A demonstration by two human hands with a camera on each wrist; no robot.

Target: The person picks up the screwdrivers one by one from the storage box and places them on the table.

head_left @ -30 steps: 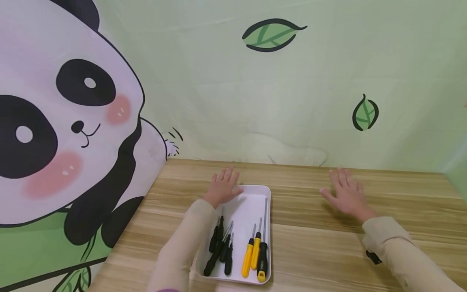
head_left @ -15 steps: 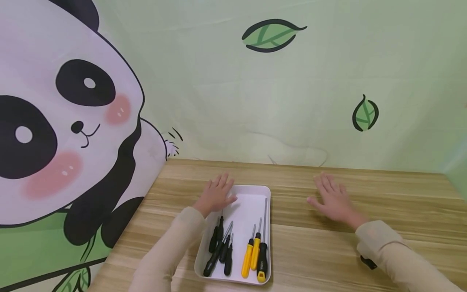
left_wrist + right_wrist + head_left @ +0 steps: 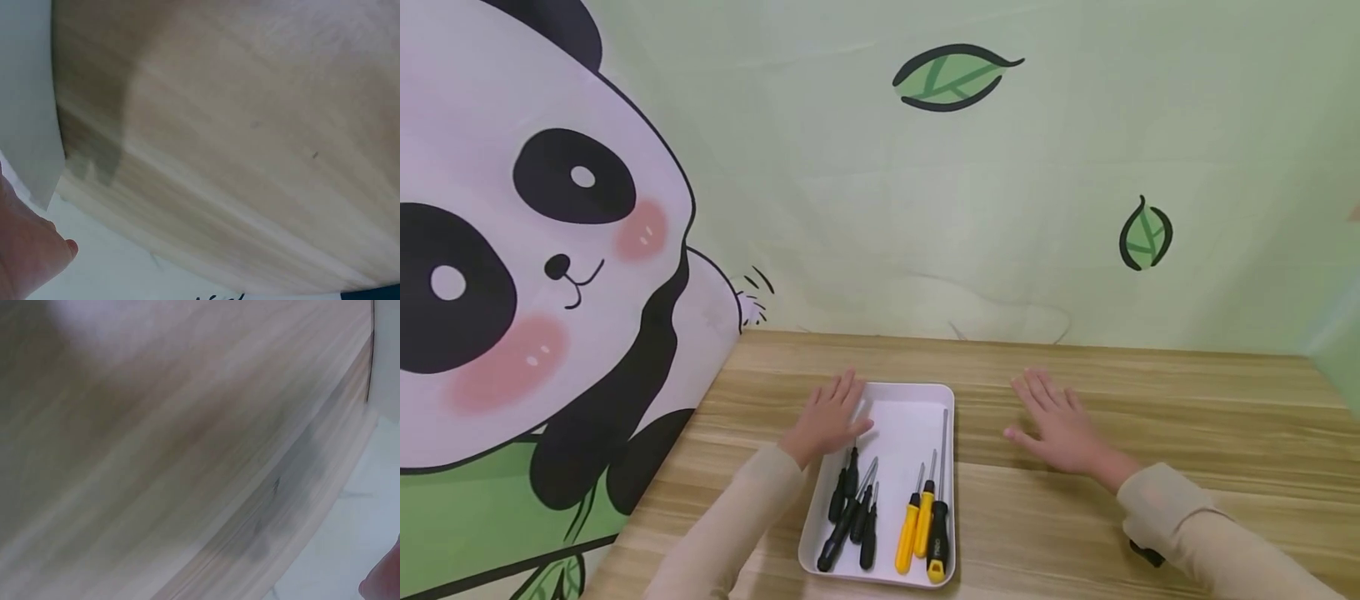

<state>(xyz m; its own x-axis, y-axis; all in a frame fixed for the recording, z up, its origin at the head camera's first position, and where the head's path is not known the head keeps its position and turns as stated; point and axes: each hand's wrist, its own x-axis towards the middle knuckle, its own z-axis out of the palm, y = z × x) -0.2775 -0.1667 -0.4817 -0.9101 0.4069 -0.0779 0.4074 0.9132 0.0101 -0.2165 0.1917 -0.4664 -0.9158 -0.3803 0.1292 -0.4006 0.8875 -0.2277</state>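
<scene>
My left hand (image 3: pixel 827 418) hovers palm down with straight fingers over the far left corner of a white tray (image 3: pixel 880 392), holding nothing. To the right of that tray, my right hand (image 3: pixel 1060 427) is spread over the wooden table, its fingers straight and its thumb pointing left. In the tray's left half lie several black screwdrivers (image 3: pixel 867 537). Along its right side are two yellow-handled screwdrivers (image 3: pixel 907 537) and a longer black-and-yellow screwdriver (image 3: pixel 937 542). The left wrist view catches part of the left hand (image 3: pixel 34 253) beside the tray wall (image 3: pixel 25 87).
The wooden table (image 3: pixel 1225 417) runs back to a pale green wall sheet (image 3: pixel 1037 167) with printed leaves. A large printed panda (image 3: pixel 602 292) covers the sheet at the left. A small dark object (image 3: pixel 1146 552) shows under the right sleeve.
Both hands have drifted to the left and toward me. The left one has moved toward the tray's left edge, the right one closer to the tray. The screwdrivers lie as before.
</scene>
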